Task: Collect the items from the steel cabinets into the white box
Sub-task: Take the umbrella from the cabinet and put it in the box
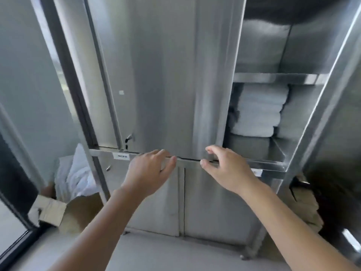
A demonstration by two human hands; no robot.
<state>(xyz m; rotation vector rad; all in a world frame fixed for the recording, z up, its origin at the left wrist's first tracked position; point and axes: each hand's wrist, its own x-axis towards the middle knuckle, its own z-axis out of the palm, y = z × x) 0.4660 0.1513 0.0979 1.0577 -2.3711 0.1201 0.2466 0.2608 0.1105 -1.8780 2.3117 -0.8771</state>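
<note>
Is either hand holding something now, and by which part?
Left hand holds nothing; its fingers rest at the bottom edge of the cabinet door. Right hand curls at that door's lower corner; a grip cannot be told.

The tall brushed steel cabinet (166, 75) is silver-grey, streaked vertically with lighter and darker sheen. Its door carries a small square white sticker (121, 92), and the rail below a rectangular white label (121, 156) with dark print too blurred to read. The stack of folded terry towels (257, 112) is white, shaded bluish. The crumpled cloth (78, 173) at left is white, the flat cardboard flap (50, 210) brown. The smooth floor (175, 255) is pale grey, the window frame (15, 188) black.
</note>
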